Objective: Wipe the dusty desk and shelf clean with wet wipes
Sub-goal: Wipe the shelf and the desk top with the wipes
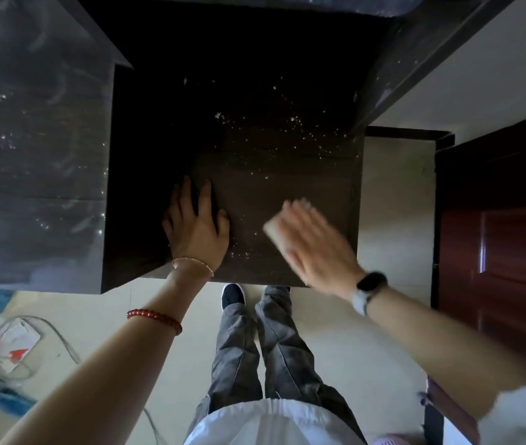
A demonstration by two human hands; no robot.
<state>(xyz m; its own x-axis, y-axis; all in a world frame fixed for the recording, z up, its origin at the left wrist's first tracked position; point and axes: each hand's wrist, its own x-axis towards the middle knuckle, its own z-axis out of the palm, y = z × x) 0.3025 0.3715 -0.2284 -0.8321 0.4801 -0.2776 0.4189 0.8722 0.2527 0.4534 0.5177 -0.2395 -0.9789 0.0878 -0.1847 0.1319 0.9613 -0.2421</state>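
The wet wipe (271, 227) lies on the dark desk (287, 155), near its front edge, under the flat fingers of the right hand (313, 242). The hand is blurry, but its fingers look straight, pressing down. The wipe is probably soft, light and floppy, so a flat palm on top works best. The left hand (195, 226) rests beside it on the desk, fingers spread. White dust specks (287, 123) sit farther back. The shelf (30, 139) stands left of the desk.

left hand (195, 224) on desk (287, 175) | wipe (272, 228) under right hand (313, 242)
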